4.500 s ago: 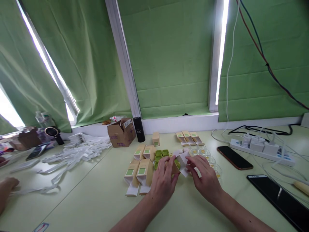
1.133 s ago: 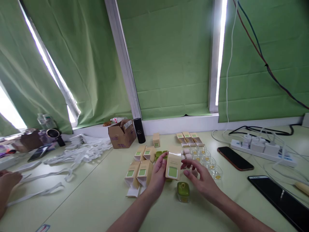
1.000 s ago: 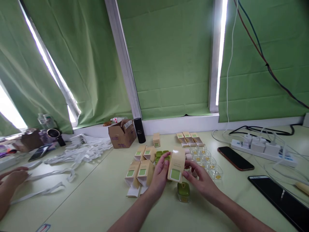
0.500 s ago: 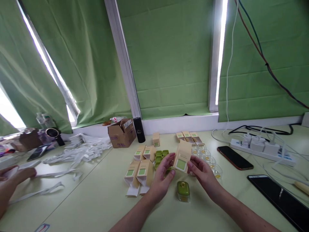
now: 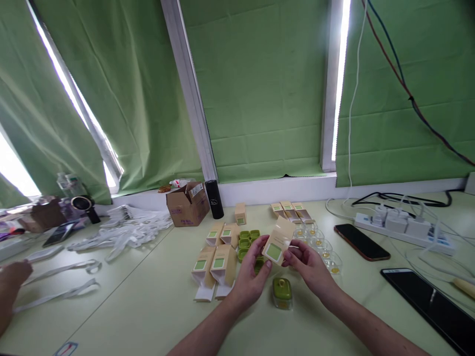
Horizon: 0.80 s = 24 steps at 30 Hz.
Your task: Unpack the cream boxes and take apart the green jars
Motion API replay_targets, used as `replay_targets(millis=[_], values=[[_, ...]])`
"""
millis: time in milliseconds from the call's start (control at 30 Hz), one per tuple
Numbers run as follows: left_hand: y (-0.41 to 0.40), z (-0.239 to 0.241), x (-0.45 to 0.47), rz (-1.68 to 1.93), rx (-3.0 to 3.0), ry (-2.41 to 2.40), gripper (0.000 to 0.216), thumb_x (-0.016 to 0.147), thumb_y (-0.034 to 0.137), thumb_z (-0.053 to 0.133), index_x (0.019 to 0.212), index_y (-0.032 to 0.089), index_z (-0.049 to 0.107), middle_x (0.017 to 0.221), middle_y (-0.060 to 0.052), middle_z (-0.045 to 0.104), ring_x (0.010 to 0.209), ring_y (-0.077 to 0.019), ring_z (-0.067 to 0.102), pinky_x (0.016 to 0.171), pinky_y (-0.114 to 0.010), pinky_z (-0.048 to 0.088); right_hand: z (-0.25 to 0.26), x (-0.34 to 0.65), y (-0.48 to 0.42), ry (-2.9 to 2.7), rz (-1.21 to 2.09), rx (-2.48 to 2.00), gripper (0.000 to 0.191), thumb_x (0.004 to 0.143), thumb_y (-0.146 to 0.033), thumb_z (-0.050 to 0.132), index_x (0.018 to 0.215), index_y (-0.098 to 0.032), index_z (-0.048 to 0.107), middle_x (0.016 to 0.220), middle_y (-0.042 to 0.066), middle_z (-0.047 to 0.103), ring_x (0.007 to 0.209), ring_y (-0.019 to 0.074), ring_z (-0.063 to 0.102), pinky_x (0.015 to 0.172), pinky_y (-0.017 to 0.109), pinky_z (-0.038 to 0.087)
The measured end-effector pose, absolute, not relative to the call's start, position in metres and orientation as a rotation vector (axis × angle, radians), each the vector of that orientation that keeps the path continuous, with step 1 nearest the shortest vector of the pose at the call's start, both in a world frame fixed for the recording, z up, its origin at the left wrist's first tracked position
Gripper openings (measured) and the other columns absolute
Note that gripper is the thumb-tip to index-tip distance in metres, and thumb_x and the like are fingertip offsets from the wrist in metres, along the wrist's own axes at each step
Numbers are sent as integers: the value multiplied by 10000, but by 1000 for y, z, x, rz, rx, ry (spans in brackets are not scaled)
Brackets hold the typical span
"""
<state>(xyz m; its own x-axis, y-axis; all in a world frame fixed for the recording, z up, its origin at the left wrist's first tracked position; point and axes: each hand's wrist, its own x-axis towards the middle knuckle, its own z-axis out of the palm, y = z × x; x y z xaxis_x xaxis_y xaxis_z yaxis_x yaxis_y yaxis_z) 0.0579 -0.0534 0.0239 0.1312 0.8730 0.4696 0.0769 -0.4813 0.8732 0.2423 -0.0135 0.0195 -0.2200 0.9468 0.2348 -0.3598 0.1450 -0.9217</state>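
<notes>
A small tan carton (image 5: 281,237) with a green label is tilted between my two hands, above the table. My left hand (image 5: 253,272) grips its left lower side. At its right lower edge, my right hand (image 5: 306,262) pinches it with thumb and fingers. Below on the table stands a clear square jar with a green lid (image 5: 282,291). Green lids (image 5: 244,244) lie in rows behind my left hand, which partly hides them. Clear jars (image 5: 326,247) with yellow centres stand behind my right hand. Several similar cartons (image 5: 222,262) stand to the left, the front ones with flaps unfolded.
More cartons (image 5: 291,211) and a single carton (image 5: 240,213) stand farther back. A cardboard box (image 5: 188,203) and black bottle (image 5: 214,199) are near the wall. Phones (image 5: 361,241), a tablet-like device (image 5: 426,306) and a power strip (image 5: 404,232) lie right. Another person's hand (image 5: 15,282) is left, near white straps (image 5: 126,227).
The carton in my hands has tilted further and shifted slightly left. My right hand's fingers have curled in more. The other person's hand has moved left, leaving a strap on the table.
</notes>
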Motion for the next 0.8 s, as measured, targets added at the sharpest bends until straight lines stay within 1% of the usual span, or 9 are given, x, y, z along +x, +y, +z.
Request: replay_targets(millis=[200, 300, 467, 633, 800], values=[[-54, 25, 58, 1422, 1708, 930, 534, 972, 342, 629, 1473, 224, 485, 1529, -150, 537, 1441, -330, 492, 1216, -523, 395, 15, 242, -12, -1224, 1412, -631, 561, 695, -589, 904, 1055, -223, 680, 942, 75, 808, 883, 249, 766, 745, 353, 610], [-53, 23, 58, 1427, 1715, 920, 521, 971, 313, 620, 1465, 226, 481, 1523, -148, 537, 1439, -320, 494, 1217, -508, 393, 14, 242, -12, -1236, 1427, -608, 552, 702, -557, 912, 1073, -227, 672, 972, 77, 810, 935, 255, 771, 794, 367, 616], [-53, 24, 59, 1445, 1708, 940, 507, 947, 270, 628, 1435, 241, 494, 1496, -129, 556, 1422, -308, 508, 1202, -483, 403, 15, 240, -14, -1248, 1443, -597, 543, 687, -518, 932, 1060, -234, 659, 981, 74, 807, 913, 249, 777, 873, 418, 623], [-55, 28, 61, 1451, 1695, 951, 478, 936, 257, 633, 1396, 226, 508, 1447, -135, 585, 1366, -303, 549, 1159, -463, 436, 14, 240, -15, -1264, 1454, -599, 532, 708, -517, 918, 1068, -229, 651, 1005, 83, 807, 928, 252, 775, 869, 410, 627], [-54, 27, 61, 1439, 1706, 960, 482, 920, 209, 616, 1389, 227, 509, 1427, -122, 596, 1340, -299, 564, 1122, -447, 462, 11, 239, -14, -1241, 1480, -602, 565, 677, -521, 936, 1067, -224, 654, 999, 88, 810, 910, 255, 774, 854, 404, 626]])
